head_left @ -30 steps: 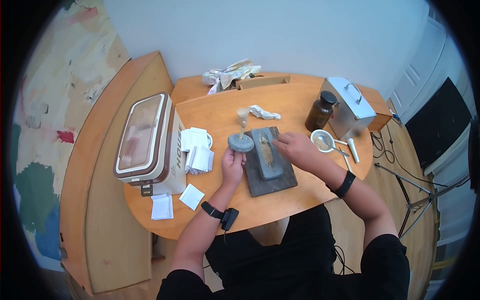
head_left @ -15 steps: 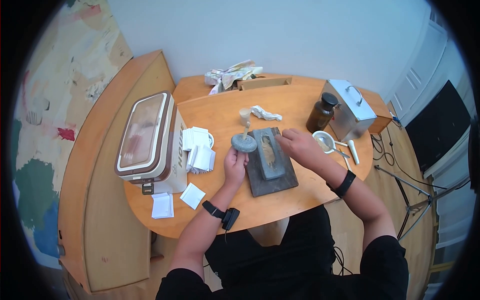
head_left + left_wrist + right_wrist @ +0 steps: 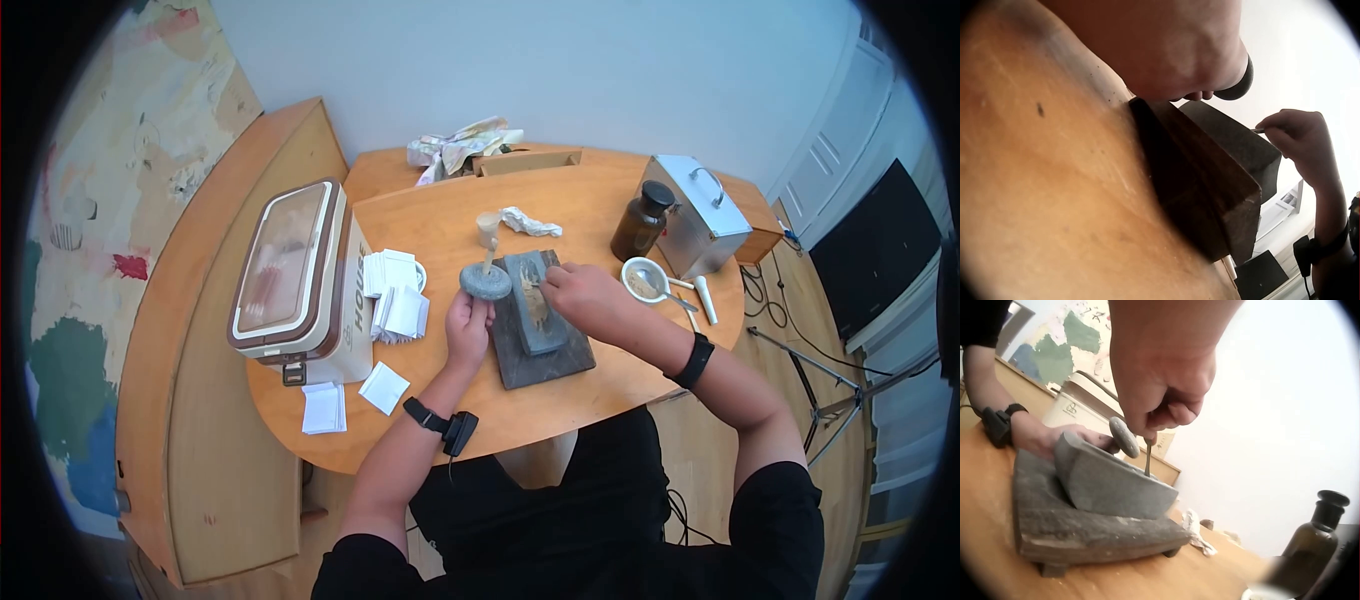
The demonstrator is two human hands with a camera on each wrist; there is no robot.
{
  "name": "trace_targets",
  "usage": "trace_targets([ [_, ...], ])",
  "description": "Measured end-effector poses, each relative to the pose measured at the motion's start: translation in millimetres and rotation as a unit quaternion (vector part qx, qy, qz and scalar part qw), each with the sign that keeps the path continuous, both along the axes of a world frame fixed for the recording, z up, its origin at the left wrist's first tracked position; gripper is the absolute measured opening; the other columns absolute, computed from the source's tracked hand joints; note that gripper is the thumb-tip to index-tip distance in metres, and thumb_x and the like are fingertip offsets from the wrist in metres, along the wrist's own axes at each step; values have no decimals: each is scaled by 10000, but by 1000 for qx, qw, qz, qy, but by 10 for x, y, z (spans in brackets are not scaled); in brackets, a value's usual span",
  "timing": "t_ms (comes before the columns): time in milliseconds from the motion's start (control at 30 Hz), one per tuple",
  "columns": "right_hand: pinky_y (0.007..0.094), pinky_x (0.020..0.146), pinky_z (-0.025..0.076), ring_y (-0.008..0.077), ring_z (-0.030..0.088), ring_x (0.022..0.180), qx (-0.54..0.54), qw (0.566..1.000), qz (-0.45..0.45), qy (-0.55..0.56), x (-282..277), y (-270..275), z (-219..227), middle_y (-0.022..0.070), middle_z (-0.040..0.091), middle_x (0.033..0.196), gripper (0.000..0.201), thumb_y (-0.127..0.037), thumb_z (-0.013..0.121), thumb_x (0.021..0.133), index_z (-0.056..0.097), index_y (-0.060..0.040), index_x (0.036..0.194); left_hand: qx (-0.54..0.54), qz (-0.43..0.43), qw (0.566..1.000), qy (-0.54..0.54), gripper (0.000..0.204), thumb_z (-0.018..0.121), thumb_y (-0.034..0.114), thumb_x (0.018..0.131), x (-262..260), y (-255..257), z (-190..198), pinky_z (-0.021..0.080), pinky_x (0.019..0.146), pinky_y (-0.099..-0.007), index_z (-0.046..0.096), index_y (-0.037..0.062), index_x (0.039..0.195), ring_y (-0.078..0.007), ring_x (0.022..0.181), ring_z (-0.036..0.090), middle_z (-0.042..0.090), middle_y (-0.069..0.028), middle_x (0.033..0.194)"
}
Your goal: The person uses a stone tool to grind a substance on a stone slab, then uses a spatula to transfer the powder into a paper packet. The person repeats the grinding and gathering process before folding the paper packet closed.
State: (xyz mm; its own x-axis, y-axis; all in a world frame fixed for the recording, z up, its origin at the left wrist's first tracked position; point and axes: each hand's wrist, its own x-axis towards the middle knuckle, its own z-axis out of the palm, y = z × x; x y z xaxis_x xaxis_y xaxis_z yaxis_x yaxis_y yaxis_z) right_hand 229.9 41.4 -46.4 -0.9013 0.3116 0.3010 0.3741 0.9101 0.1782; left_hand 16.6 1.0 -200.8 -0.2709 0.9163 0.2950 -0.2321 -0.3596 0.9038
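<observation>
Your right hand (image 3: 588, 300) pinched a thin metal tool (image 3: 1148, 459), its tip down inside the stone trough (image 3: 1110, 484), where tan powder (image 3: 532, 298) lay. Your left hand (image 3: 467, 328) had its fingers curled round the handle under the stone wheel (image 3: 485, 282), holding it up by the trough's left side. The trough sat on a dark board (image 3: 517, 368); beyond your right hand stood a white bowl (image 3: 633, 268) and a brown jar (image 3: 640, 222).
</observation>
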Motion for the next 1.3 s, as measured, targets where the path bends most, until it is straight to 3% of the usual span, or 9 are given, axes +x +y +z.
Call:
trace_targets([
  [267, 395, 713, 577, 293, 666, 877, -12, 998, -32, -53, -93, -23, 55, 124, 640, 905, 61, -76, 642, 812, 659, -22, 834, -10, 23, 1000, 10, 169, 508, 171, 1099, 13, -4, 19, 405, 607, -217, 602, 31, 1107, -54, 675, 493, 572, 14, 796],
  [367, 399, 715, 577, 296, 671, 876, 6, 1000, -13, -23, -139, -48, 76, 129, 643, 906, 51, -72, 643, 814, 660, -24, 814, 7, 17, 1000, 5, 168, 513, 175, 1098, 13, 3, -17, 408, 606, -217, 602, 32, 1104, -53, 673, 496, 575, 15, 793],
  [600, 404, 726, 577, 304, 673, 889, -7, 997, -34, -63, -158, 29, 54, 135, 641, 923, 65, -59, 642, 810, 645, -18, 860, 3, 25, 999, 21, 164, 504, 161, 1100, 23, -9, 20, 404, 599, -216, 602, 30, 1091, -53, 657, 491, 569, 15, 774],
  [767, 403, 717, 558, 301, 653, 851, -5, 1000, -16, 8, -72, 122, -13, 116, 601, 888, 97, -32, 642, 796, 613, -24, 888, 4, 25, 999, 23, 165, 501, 160, 1102, 23, -8, 28, 400, 596, -218, 602, 30, 1090, -53, 653, 483, 565, 17, 772],
  [900, 401, 699, 555, 298, 650, 836, -29, 999, 10, -17, -33, 0, -13, 111, 593, 877, 118, -31, 644, 790, 606, -20, 901, 0, 20, 1000, 14, 163, 502, 159, 1100, 37, -19, 17, 398, 596, -218, 602, 31, 1092, -51, 659, 481, 565, 17, 779],
  [1100, 387, 681, 550, 277, 641, 813, 20, 999, 1, 49, -2, 74, -53, 102, 579, 858, 129, -47, 657, 782, 606, -19, 897, 1, 13, 1000, 7, 155, 506, 154, 1097, 28, -12, 54, 398, 599, -216, 602, 31, 1099, -51, 663, 483, 566, 15, 784],
  [1300, 388, 682, 546, 276, 636, 805, -16, 998, 31, 44, 39, 43, -32, 95, 568, 845, 136, -57, 656, 789, 617, -18, 914, 6, 13, 1000, 1, 159, 508, 155, 1097, 31, -11, 27, 400, 601, -217, 602, 27, 1097, -52, 666, 486, 567, 13, 785],
])
